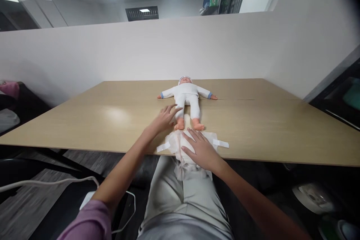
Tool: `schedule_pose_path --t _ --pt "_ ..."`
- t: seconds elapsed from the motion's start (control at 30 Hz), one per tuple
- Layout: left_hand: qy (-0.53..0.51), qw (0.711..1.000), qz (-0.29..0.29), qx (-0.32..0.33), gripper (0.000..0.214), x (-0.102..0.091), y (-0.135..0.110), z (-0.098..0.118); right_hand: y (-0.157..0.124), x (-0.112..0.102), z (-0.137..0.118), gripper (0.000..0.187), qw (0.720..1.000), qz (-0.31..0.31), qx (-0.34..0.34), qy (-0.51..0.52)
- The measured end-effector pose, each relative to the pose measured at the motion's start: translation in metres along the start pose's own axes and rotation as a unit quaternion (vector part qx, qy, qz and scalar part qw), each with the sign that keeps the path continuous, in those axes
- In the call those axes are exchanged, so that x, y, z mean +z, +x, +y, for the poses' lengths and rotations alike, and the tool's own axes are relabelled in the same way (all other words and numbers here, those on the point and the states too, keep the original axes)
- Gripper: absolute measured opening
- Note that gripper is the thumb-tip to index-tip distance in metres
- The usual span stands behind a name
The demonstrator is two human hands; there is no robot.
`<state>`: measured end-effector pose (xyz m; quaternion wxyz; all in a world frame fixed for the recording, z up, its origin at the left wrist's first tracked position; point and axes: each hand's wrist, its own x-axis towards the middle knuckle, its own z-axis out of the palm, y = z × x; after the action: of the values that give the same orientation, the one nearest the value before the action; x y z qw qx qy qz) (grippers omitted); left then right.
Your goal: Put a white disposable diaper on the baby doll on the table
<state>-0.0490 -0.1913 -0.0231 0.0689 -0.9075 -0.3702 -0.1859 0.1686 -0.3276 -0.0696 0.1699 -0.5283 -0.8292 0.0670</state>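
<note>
White, crinkled and unfolded, the diaper [177, 145] lies at the near edge of the bench [126, 120], its lower part hanging over the edge above my pale trousers [194, 195]. Taking it as the centre of a dial, one fastening tab [164, 146] sticks out at nine o'clock and the other tab [221, 143] at three.

My right hand [203, 152] lies palm down over it, fingers spread and gripping nothing, with the forearm coming in from about five o'clock. My left hand [165, 119] is between ten and eleven o'clock, fingers apart and slightly bent, also holding nothing; its fingertips reach over one leg of the doll [187, 90], though I cannot tell whether they touch it.

That doll lies at twelve o'clock, dressed in white with blue cuffs, arms stretched out to both sides, its bare feet towards me and just beyond the diaper's top edge. Past it, a white wall [168, 48] rises behind the bench. Between two and three o'clock there is a dark screen [347, 93]; between eight and nine, a white cable [50, 182] runs past my purple sleeve [92, 221].
</note>
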Motion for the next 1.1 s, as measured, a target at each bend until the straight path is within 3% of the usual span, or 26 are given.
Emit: schedule_pose_path --t 0.13,0.2,0.27,0.4,0.5,0.63,0.8,0.93,1.1 --pt "0.092 0.972 -0.097 0.194 0.115 0.014 0.042 -0.003 -0.001 0.001 0.002 0.062 1.000 0.015 -0.004 0.005" --pt "0.104 0.951 -0.118 0.266 0.121 0.019 0.055 -0.001 -0.001 0.001 0.002 0.062 1.000 0.019 -0.004 0.013" --pt "0.092 0.940 -0.117 0.307 0.107 0.023 0.064 -0.001 -0.001 0.000 0.003 0.062 1.000 0.015 -0.001 0.023" --pt "0.022 0.937 -0.078 0.341 0.049 0.030 0.076 -0.004 0.002 0.000 0.005 0.062 0.999 -0.008 0.002 0.031" --pt "-0.004 0.933 -0.056 0.356 0.030 0.032 0.085 -0.004 0.003 0.002 0.010 0.063 0.999 -0.032 0.003 0.034" --pt "-0.090 0.929 -0.056 0.355 0.032 0.021 0.101 -0.005 0.008 0.002 0.019 0.066 0.997 -0.068 -0.002 0.047" --pt "-0.285 0.918 -0.041 0.273 0.031 -0.023 0.130 -0.013 0.034 -0.005 0.033 0.065 0.994 -0.097 -0.009 0.055" --pt "-0.350 0.921 -0.008 0.172 0.042 -0.055 0.147 -0.020 0.073 -0.007 0.047 0.066 0.993 -0.109 -0.029 0.038" --pt "-0.388 0.912 0.035 0.131 0.037 -0.070 0.159 -0.032 0.136 0.003 0.078 0.068 0.997 -0.071 -0.035 0.025"
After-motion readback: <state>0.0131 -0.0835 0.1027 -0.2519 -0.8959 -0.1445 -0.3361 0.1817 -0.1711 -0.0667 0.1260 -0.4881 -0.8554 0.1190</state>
